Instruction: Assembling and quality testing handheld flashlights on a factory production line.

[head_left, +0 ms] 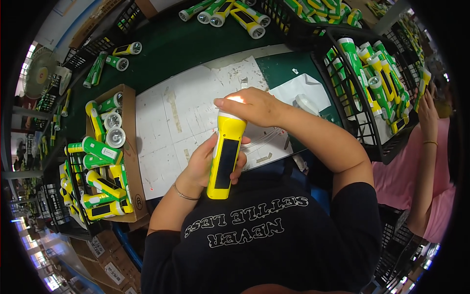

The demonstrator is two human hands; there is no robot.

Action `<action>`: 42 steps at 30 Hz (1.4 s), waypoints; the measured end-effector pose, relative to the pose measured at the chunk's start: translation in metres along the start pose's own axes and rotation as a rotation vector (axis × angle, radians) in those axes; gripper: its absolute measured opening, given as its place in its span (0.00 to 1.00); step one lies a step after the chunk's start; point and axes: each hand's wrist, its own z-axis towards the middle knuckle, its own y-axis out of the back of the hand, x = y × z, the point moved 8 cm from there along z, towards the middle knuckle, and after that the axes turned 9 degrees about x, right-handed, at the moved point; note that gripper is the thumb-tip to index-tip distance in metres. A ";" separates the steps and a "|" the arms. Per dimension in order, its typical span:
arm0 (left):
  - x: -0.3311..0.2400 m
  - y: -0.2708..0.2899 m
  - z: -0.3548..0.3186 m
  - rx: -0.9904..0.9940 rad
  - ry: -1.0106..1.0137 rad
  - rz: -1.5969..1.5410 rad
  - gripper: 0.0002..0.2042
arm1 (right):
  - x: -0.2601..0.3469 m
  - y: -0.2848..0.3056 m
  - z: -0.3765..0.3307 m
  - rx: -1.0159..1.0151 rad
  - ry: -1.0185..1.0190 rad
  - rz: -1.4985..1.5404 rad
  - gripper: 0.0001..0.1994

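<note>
A yellow flashlight (231,128) with a long dark panel along its side stands tilted in front of my chest, head end up. My left hand (199,159) is closed around its body from the left, fingertips showing on the far side. Over the white rim of the head lies my right hand (257,106), fingers curled across the lens end. Bright light glows between that hand's thumb and fingers, so the lamp appears lit. The lens itself is mostly hidden by the right hand.
White paper (164,122) covers the green worktable (166,54). A cardboard box (129,147) of green and yellow flashlights stands left; a black crate (362,125) of them stands right. More flashlights (223,14) lie at the back. A co-worker in a pink top (406,169) is at right.
</note>
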 end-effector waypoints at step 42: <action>0.002 0.008 -0.007 -0.091 0.103 0.077 0.17 | 0.003 -0.005 -0.004 0.174 -0.138 0.066 0.43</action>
